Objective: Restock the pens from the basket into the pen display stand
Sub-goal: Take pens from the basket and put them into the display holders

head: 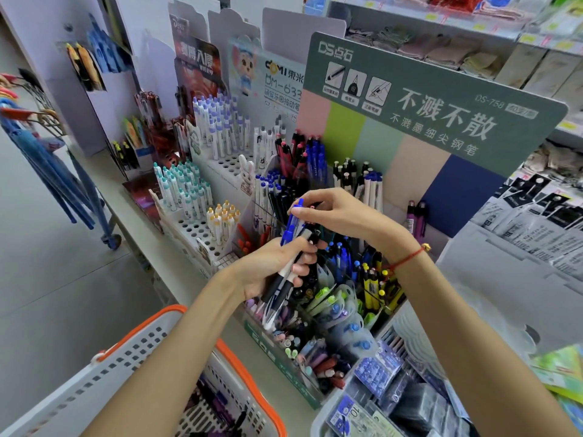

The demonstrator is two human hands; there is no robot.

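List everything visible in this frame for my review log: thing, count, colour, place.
bundle of pens: several, blue, black and white, gripped in the left hand.
pen display stand: one, green header with pastel panels, centre, its compartments holding many pens.
white peg stands: at least two, white pens with teal, yellow or purple caps, left of centre.
basket: one, white with orange rim, bottom left, dark pens inside.
umbrellas: several, blue, far left rack.
left hand: holds the bundle.
right hand: pinches a blue pen's top.
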